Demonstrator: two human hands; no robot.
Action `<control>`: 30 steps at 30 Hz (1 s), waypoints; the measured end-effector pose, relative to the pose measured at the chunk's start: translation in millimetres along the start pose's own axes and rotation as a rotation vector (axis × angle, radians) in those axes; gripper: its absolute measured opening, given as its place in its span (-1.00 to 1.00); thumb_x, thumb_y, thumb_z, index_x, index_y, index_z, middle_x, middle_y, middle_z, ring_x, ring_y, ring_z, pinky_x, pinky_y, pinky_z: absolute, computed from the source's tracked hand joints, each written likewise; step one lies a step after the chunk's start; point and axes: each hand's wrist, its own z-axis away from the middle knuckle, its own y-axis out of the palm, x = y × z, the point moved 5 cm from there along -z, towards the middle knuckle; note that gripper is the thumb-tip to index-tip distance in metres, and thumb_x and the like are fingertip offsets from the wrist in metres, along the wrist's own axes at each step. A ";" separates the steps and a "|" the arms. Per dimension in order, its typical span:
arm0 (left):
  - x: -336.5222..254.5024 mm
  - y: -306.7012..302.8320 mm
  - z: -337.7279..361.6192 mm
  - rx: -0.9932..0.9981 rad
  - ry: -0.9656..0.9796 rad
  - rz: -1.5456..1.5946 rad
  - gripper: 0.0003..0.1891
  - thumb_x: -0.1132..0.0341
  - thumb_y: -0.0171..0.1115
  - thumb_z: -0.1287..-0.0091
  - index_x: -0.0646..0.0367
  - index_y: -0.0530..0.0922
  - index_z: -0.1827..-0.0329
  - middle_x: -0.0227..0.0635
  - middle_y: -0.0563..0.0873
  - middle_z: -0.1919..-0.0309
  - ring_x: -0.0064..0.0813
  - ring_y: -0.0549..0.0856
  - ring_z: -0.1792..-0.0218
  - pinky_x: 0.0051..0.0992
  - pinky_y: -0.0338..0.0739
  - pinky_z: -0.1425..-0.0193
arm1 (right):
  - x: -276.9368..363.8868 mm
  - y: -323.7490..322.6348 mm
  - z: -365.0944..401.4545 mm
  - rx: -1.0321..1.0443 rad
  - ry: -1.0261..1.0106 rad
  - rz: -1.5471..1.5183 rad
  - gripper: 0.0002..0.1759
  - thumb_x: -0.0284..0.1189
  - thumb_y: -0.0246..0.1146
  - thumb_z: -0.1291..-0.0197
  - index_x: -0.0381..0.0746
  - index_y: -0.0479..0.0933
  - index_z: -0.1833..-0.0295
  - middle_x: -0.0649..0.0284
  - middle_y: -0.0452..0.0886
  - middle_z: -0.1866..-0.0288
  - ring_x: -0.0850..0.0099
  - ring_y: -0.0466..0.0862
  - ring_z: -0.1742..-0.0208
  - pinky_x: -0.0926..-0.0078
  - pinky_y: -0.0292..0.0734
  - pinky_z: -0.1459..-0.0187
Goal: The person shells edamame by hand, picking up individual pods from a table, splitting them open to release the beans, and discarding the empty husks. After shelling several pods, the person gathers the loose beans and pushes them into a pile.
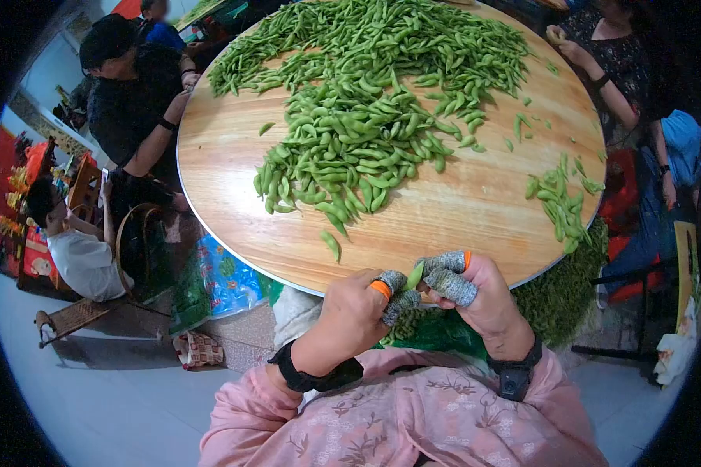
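Observation:
A green edamame pod [414, 276] is held between my two hands, just off the near edge of the round wooden table [234, 171]. Grey knitted finger covers with orange bands sit on the thumb and finger of each hand. My left hand [354, 303] pinches one end of the pod. From the other side, my right hand [479, 294] closes thumb and finger on it, partly hiding it. Beyond my hands, a large heap of edamame pods [366, 128] spreads over the table. One loose pod [331, 245] lies between the heap and my left hand.
A smaller group of pods [561, 204] lies at the table's right edge. Below the table are a green pile [557, 303] and a blue plastic bag [227, 272]. People sit around, including a person in black [136, 101] and a person in white [86, 257] on a chair.

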 end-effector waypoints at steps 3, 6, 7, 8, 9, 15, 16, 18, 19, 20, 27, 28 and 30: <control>0.6 1.7 2.4 0.035 0.048 -0.127 -0.77 0.50 0.24 0.15 0.24 0.50 0.36 -0.15 0.55 0.51 -0.15 0.56 0.47 -0.39 0.46 0.45 | 1.6 1.5 1.0 -0.001 0.023 0.025 -0.84 -0.48 0.11 -0.11 -0.28 0.50 0.20 0.49 0.46 0.51 0.75 0.34 0.53 0.82 0.21 0.51; -0.9 1.4 4.1 0.087 0.052 -0.199 -0.60 0.44 0.25 0.43 0.25 0.51 0.37 -0.21 0.53 0.38 -0.21 0.53 0.38 -0.35 0.46 0.41 | -1.1 0.5 0.2 -0.011 0.029 0.051 -0.85 -0.47 0.11 -0.12 -0.28 0.51 0.23 0.47 0.48 0.50 0.75 0.36 0.52 0.82 0.23 0.51; -1.4 1.9 4.7 0.108 0.065 -0.227 -0.59 0.44 0.25 0.43 0.25 0.51 0.36 -0.20 0.53 0.37 -0.21 0.53 0.37 -0.35 0.46 0.41 | -3.1 -0.1 -0.6 0.000 0.029 0.041 -0.86 -0.47 0.11 -0.12 -0.29 0.51 0.24 0.45 0.50 0.49 0.73 0.39 0.51 0.81 0.26 0.48; -1.9 2.8 5.0 0.129 0.078 -0.256 -0.59 0.44 0.25 0.43 0.25 0.51 0.35 -0.20 0.52 0.35 -0.22 0.52 0.36 -0.36 0.46 0.40 | -4.2 -0.2 -0.9 0.011 0.028 0.030 -0.86 -0.47 0.11 -0.12 -0.30 0.51 0.25 0.43 0.51 0.47 0.72 0.42 0.49 0.80 0.29 0.46; -1.3 3.6 5.0 0.129 0.077 -0.255 -0.59 0.44 0.25 0.43 0.25 0.51 0.35 -0.20 0.52 0.35 -0.22 0.52 0.36 -0.36 0.46 0.40 | -4.0 -0.1 -0.8 0.011 0.029 0.030 -0.86 -0.47 0.11 -0.12 -0.30 0.51 0.25 0.43 0.51 0.47 0.72 0.42 0.49 0.80 0.29 0.46; 1.8 7.9 8.4 -0.012 0.033 0.156 -0.86 0.46 0.19 0.03 0.23 0.47 0.39 -0.22 0.47 0.64 -0.25 0.50 0.62 -0.47 0.39 0.54 | -6.5 0.7 -2.7 0.037 -0.047 0.044 -0.89 -0.53 0.13 -0.09 -0.35 0.49 0.29 0.34 0.55 0.43 0.60 0.52 0.36 0.69 0.42 0.28; 2.7 8.0 8.6 -0.016 -0.039 0.320 -0.90 0.42 0.14 -0.06 0.23 0.46 0.39 -0.28 0.44 0.67 -0.34 0.46 0.66 -0.52 0.35 0.56 | -7.4 1.1 -3.6 0.050 -0.077 0.011 -0.89 -0.54 0.14 -0.08 -0.36 0.49 0.29 0.34 0.55 0.41 0.59 0.53 0.34 0.68 0.43 0.27; 6.7 11.4 12.3 -0.020 -0.112 0.483 -0.91 0.38 0.10 -0.15 0.22 0.46 0.39 -0.35 0.42 0.71 -0.43 0.42 0.69 -0.57 0.30 0.59 | -12.5 2.0 -4.7 0.061 -0.107 -0.023 -0.89 -0.54 0.14 -0.07 -0.36 0.49 0.29 0.33 0.56 0.40 0.58 0.54 0.32 0.67 0.43 0.25; 16.8 18.1 16.8 -0.026 -0.235 0.685 -0.89 0.34 0.06 -0.19 0.21 0.46 0.38 -0.41 0.42 0.69 -0.51 0.40 0.69 -0.61 0.27 0.60 | -14.3 3.1 -4.4 0.073 -0.160 -0.036 -0.89 -0.55 0.14 -0.06 -0.37 0.48 0.29 0.32 0.56 0.39 0.58 0.54 0.31 0.67 0.43 0.25; 24.6 23.8 20.4 -0.033 -0.358 0.886 -0.86 0.31 0.02 -0.24 0.19 0.46 0.37 -0.48 0.41 0.68 -0.58 0.38 0.68 -0.64 0.24 0.61 | -13.8 4.1 -4.0 0.086 -0.214 -0.049 -0.89 -0.57 0.14 -0.06 -0.37 0.48 0.29 0.32 0.56 0.38 0.58 0.54 0.31 0.67 0.43 0.24; 13.5 12.1 5.3 -0.001 -0.329 0.794 -0.82 0.32 0.03 -0.22 0.28 0.45 0.40 -0.45 0.45 0.68 -0.62 0.39 0.63 -0.63 0.30 0.55 | -0.4 4.4 -3.5 0.043 -0.213 0.249 -0.89 -0.61 0.13 -0.04 -0.37 0.47 0.27 0.29 0.55 0.37 0.56 0.54 0.30 0.65 0.44 0.24; 7.9 8.1 3.0 0.034 -0.244 0.628 -0.82 0.32 0.04 -0.22 0.29 0.45 0.40 -0.45 0.45 0.68 -0.62 0.39 0.63 -0.64 0.30 0.55 | 0.0 6.3 -2.7 0.041 -0.174 0.242 -0.89 -0.61 0.13 -0.03 -0.38 0.47 0.27 0.29 0.55 0.37 0.55 0.53 0.30 0.65 0.43 0.24; 4.7 6.3 2.4 0.056 -0.194 0.522 -0.83 0.33 0.04 -0.23 0.27 0.45 0.41 -0.50 0.45 0.67 -0.65 0.37 0.63 -0.65 0.29 0.56 | -1.3 8.1 -3.2 0.043 -0.138 0.233 -0.89 -0.61 0.12 -0.03 -0.39 0.46 0.27 0.30 0.55 0.37 0.55 0.53 0.30 0.65 0.43 0.24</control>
